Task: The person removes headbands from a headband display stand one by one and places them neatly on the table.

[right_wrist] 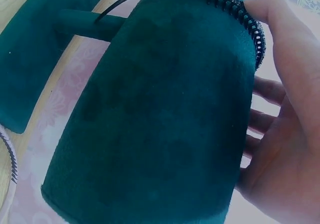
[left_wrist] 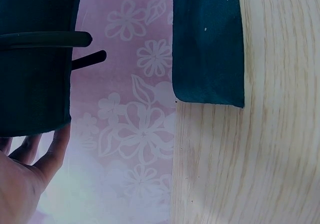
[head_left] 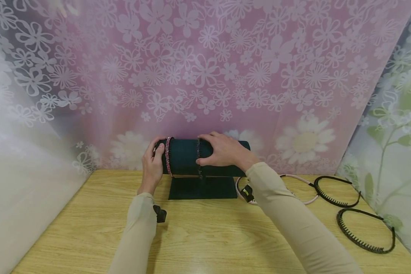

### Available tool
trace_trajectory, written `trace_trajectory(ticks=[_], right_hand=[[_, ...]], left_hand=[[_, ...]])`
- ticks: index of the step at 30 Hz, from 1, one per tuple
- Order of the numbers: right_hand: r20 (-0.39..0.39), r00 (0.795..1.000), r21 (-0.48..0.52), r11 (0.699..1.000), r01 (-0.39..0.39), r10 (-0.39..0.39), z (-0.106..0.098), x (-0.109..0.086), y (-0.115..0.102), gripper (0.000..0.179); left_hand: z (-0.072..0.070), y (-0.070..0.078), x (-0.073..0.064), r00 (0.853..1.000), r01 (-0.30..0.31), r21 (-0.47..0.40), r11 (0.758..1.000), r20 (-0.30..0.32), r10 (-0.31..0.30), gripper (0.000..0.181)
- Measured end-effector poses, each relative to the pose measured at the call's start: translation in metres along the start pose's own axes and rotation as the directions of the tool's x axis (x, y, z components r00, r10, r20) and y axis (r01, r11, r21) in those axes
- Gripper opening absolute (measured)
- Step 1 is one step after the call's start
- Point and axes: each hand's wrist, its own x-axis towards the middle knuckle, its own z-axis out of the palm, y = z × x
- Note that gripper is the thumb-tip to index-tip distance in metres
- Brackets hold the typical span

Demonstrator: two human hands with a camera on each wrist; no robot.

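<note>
A dark green velvet headband display stand (head_left: 183,156), a horizontal roll over a flat base (head_left: 203,189), stands at the back of the table. Around its left end goes a pink glittery headband (head_left: 168,158) with dark teeth. My left hand (head_left: 151,164) grips that end, thumb in front and fingers behind. Near the roll's middle sits a dark headband with shiny stones (right_wrist: 256,37). My right hand (head_left: 222,151) holds this band, its thumb at the band in front and its other fingers over the top and behind, partly hidden by the roll.
Right of the stand on the wooden table (head_left: 198,236) lie a pink headband (head_left: 296,177), partly behind my right sleeve, and two black toothed headbands, one farther back (head_left: 332,201) and one nearer (head_left: 359,242). A flowered pink curtain (head_left: 205,76) hangs close behind the stand.
</note>
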Motion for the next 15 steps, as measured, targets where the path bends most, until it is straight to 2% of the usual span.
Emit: trace_trajectory(ticks=[4,11,15], right_hand=[[0.005,1.000,-0.013,1.000,-0.007,0.007,-0.002,-0.002,0.002,0.091],[-0.019,1.000,-0.028,1.000,-0.004,0.003,-0.001,-0.008,0.006,0.090],[-0.029,1.000,-0.037,0.999,-0.006,0.005,-0.001,-0.009,0.007,0.090]], left_hand=[[0.000,0.000,-0.001,1.000,0.011,-0.006,1.000,0.009,-0.011,0.041],[-0.005,0.036,-0.010,0.998,0.050,-0.022,0.999,0.039,-0.049,0.038],[-0.005,0.036,-0.010,0.998,0.053,-0.030,0.998,0.034,-0.052,0.038]])
